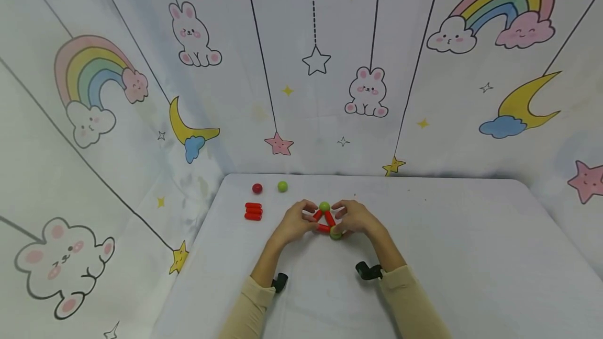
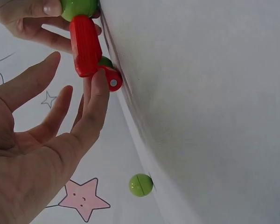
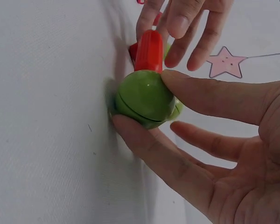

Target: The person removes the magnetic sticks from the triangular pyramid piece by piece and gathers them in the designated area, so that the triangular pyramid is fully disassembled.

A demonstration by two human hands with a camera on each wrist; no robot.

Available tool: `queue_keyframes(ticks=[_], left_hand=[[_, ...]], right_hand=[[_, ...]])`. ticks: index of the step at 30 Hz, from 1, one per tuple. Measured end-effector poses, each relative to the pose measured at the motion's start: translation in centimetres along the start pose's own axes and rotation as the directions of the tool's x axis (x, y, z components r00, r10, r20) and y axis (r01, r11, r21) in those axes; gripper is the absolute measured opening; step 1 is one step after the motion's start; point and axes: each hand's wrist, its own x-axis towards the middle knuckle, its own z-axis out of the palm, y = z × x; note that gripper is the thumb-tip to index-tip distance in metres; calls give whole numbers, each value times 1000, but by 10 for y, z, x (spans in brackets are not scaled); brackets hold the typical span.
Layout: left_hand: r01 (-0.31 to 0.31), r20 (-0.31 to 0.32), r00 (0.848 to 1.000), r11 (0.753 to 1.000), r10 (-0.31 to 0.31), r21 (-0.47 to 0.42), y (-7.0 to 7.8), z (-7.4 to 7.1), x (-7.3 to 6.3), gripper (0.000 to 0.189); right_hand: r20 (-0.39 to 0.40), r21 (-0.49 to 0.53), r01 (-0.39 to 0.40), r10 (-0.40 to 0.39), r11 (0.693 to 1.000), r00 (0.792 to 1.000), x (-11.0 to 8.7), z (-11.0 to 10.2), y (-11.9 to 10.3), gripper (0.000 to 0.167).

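Note:
In the head view, red rods and two green balls form a small triangle between the hands. The right hand [image 1: 358, 217] pinches the near green ball [image 3: 144, 95] between thumb and finger. Joined to that ball is a red rod [image 2: 85, 46]. The left hand [image 1: 294, 224] touches the rod's far end with a fingertip, its thumb held apart. Beside that fingertip, a second red rod [image 2: 114, 81] shows a silvery round end. Another green ball [image 1: 324, 206] sits at the triangle's far corner, with a red rod [image 1: 330, 218] running from it toward the near ball.
Left of the hands, several red rods [image 1: 253, 211] lie side by side on the white table [image 1: 471, 255]. Behind them are a red ball [image 1: 257, 188] and a loose green ball [image 1: 282, 186]. A patterned cloth [image 1: 320, 119] rises past the table's far edge.

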Motion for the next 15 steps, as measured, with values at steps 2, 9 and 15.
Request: queue_keyframes(ticks=[2,9,15], left_hand=[[5,8,1000,1000,-5,18,0,0,0,47],[15,50,999,998,-18,56,-2,0,-2,49],[-5,47,999,998,2,55,-1,-1,-3,50]], right_hand=[[1,3,-1,1,1000,1000,-1,0,0,65],[-5,17,-4,5,1000,1000,-2,2,0,67],[-7,27,-8,9,1000,1000,-1,3,-1,68]])
